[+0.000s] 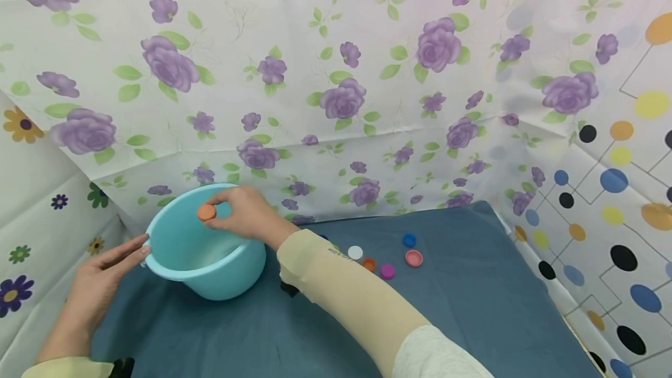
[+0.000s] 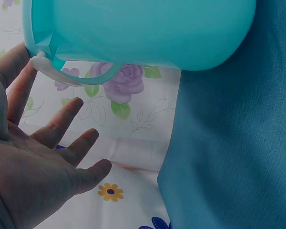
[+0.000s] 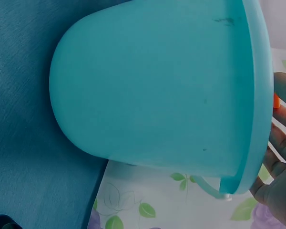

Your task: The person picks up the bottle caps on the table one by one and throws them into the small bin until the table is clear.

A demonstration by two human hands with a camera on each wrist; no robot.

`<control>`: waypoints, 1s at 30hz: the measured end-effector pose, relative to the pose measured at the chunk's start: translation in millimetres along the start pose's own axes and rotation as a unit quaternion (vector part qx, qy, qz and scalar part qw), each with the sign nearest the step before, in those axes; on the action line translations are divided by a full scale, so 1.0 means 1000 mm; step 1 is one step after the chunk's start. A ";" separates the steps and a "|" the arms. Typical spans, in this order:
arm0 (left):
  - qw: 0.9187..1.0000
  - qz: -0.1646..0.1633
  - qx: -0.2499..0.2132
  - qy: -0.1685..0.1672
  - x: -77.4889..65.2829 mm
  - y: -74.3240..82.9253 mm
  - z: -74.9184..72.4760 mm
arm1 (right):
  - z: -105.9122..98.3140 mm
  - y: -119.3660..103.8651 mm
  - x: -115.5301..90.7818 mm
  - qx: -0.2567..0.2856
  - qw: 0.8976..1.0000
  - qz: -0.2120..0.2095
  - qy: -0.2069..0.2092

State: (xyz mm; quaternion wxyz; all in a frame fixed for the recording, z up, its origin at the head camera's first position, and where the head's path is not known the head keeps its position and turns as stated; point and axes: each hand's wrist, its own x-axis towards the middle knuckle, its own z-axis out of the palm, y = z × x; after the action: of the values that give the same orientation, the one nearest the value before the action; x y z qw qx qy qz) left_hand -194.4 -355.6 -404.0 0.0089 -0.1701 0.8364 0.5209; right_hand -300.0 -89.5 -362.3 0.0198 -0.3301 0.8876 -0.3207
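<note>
Right wrist: cap [image 3: 276, 101] seemingly between fingers [image 3: 285, 87]

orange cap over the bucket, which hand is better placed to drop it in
Likely the right hand: it pinches the orange cap above the bucket, while the left hand touches its rim.
</note>
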 end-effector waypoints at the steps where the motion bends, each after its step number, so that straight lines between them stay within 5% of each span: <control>1: 1.000 -0.002 0.001 0.001 0.000 0.000 0.000 | 0.001 -0.001 0.000 -0.007 1.000 -0.002 -0.001; 17: 1.000 0.003 0.006 0.008 0.001 0.000 0.000 | 0.011 0.000 0.000 -0.059 0.998 -0.001 -0.016; 30: 1.000 0.009 0.008 0.013 0.001 -0.001 0.001 | 0.010 0.000 -0.001 -0.035 0.999 0.007 -0.021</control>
State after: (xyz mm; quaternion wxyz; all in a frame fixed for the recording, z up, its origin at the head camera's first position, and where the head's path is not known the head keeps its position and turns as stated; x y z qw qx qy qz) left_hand -195.4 -355.7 -405.3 -0.0055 -0.1697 0.8420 0.5121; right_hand -297.4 -94.4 -370.4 0.0288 -0.3309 0.9000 -0.2822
